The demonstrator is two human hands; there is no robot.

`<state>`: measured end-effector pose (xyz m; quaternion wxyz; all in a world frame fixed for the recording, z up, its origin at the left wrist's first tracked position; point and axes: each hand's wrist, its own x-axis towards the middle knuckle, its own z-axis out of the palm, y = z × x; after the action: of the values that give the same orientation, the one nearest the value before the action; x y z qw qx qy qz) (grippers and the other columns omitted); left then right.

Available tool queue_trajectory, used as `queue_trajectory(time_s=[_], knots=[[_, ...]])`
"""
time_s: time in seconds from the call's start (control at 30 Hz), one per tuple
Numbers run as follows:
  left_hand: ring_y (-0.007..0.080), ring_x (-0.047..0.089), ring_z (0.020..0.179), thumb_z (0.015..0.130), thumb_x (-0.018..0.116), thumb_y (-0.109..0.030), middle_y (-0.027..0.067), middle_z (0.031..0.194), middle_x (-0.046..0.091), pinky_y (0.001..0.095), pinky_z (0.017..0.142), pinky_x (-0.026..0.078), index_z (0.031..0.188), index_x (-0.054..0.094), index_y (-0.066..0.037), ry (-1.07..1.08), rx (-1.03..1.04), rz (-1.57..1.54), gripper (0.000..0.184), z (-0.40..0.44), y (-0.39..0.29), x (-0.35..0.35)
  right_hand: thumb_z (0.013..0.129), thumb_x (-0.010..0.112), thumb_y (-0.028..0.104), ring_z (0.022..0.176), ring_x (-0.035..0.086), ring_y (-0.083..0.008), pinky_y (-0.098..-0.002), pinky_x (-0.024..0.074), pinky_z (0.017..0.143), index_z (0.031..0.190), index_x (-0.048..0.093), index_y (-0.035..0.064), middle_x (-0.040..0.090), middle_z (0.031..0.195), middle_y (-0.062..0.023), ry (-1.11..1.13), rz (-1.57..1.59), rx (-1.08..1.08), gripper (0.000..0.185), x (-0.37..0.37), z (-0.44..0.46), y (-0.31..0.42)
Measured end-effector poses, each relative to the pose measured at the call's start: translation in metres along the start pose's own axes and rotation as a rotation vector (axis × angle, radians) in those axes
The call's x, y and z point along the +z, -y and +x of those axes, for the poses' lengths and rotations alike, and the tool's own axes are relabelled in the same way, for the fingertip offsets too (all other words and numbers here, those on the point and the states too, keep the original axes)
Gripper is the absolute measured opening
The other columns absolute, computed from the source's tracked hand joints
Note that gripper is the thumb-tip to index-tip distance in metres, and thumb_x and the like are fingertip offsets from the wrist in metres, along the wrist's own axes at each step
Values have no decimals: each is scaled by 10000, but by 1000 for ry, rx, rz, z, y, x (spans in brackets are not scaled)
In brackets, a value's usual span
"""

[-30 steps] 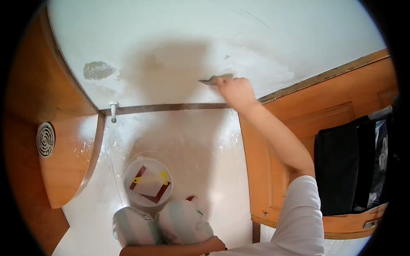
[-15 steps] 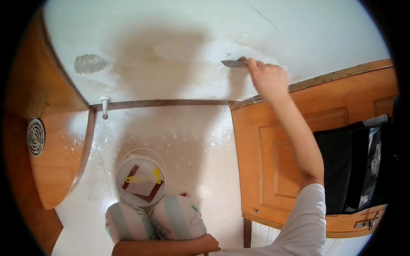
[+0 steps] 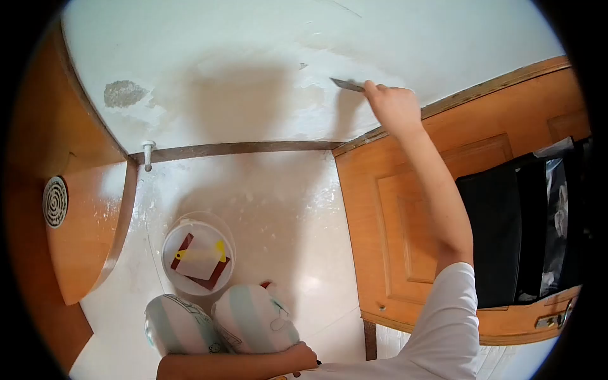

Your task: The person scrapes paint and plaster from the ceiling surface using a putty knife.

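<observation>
My right hand (image 3: 394, 109) is closed round the handle of a putty knife (image 3: 346, 84), its blade pointing left at the white wall (image 3: 247, 38). Whether the blade touches the wall I cannot tell. Around it the wall has uneven, patchy plaster, and a rough grey bare patch (image 3: 125, 94) shows farther left. My left forearm lies across my knees in striped trousers (image 3: 253, 320). At its end my left hand (image 3: 300, 356) is curled closed by my right knee, with a small dark bit showing beside it that I cannot make out.
A white bucket (image 3: 170, 244) stands before my knees, holding red-brown and yellow flat tools. White flecks dot the pale floor (image 3: 278, 202). A short white pipe (image 3: 149, 155) sticks out at the wall's foot. On the right, a wooden door (image 3: 392, 253) carries a black bag (image 3: 487, 234); curved wooden furniture (image 3: 88, 247) stands left.
The putty knife has tilted, its tip now angled upward, and my right hand has shifted slightly along the wall. The whole view has moved a little. My left hand stays at my knee.
</observation>
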<state>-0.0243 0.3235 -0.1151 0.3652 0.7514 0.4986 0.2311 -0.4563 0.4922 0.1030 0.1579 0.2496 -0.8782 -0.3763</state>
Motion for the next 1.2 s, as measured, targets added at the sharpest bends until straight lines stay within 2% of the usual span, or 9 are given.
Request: queue_trajectory(time_s=[0.07,0.23,0.43,0.57,0.67,0.83,0.93,1.03,1.2], knots=[[274,609,831,565,747,-231,61,850,610,421,627,478,947,581,-156,-85,25,-15,424,-4,2,-3,743,521,98,532,603,-196,-313,455,438,812,491,93,589,616,-45,19,-13,7,76,4,1,-2],[272,612,830,603,716,-257,62,848,610,414,629,480,915,580,-170,4,12,-39,352,14,8,8,738,518,84,541,603,-208,-316,454,443,809,498,86,588,601,-49,-23,21,21,74,15,10,10],[267,612,817,642,681,-273,58,845,610,413,619,476,909,580,-176,-16,36,-69,302,16,13,24,802,492,152,511,581,-207,-314,431,424,816,496,105,575,603,-40,-91,50,54,49,24,3,24],[264,612,813,637,684,-267,56,843,611,411,617,477,906,582,-176,18,34,-42,301,18,9,22,735,519,102,564,602,-233,-354,452,452,773,513,89,587,597,-66,64,248,45,40,21,-10,55],[261,612,809,634,686,-263,55,841,612,409,616,477,903,584,-176,23,6,-40,300,15,16,20,744,517,115,563,594,-252,-367,455,466,782,522,85,589,612,-72,-19,382,36,49,34,7,84],[257,612,804,628,689,-255,52,837,614,406,614,477,898,587,-176,7,-26,-33,300,11,28,11,794,505,136,547,578,-270,-372,451,477,841,529,58,581,592,-81,-320,384,76,94,11,6,38],[255,612,800,624,691,-251,51,835,615,404,612,477,896,589,-177,4,-40,-30,299,11,32,10,849,497,166,503,562,-214,-340,432,463,833,552,32,576,567,-85,-125,616,315,146,-6,2,28],[253,612,797,621,694,-246,50,833,615,402,611,477,893,591,-177,7,-40,-25,299,11,34,12,879,496,204,472,528,-144,-304,405,454,778,573,9,570,553,-73,-44,1300,585,233,-18,8,28],[249,612,791,615,697,-239,47,830,617,399,608,478,889,594,-177,19,-25,-32,299,8,33,18,871,530,207,414,417,-71,-223,322,400,680,542,-6,555,542,-42,-286,1342,653,286,10,18,40]])
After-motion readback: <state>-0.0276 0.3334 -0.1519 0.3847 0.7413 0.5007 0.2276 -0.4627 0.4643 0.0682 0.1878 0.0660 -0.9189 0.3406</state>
